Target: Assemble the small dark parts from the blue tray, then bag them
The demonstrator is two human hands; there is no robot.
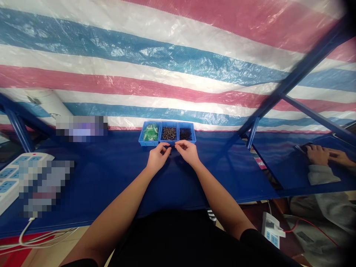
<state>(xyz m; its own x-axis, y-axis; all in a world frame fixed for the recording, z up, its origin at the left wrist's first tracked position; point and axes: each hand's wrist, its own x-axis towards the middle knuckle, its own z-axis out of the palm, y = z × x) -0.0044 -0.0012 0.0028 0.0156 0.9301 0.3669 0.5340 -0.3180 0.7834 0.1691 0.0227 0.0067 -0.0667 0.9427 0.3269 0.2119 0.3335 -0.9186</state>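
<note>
Head view: dark piece [172, 146] between hands [158, 158] [189, 152], near bins' [148, 144] edge, wide tabletop [239, 170].

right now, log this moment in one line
left hand: pinching thin dark piece | right hand: pinching same piece | blue bins: beyond hands | contents, left to right: green items, brassy parts, dark parts
</note>
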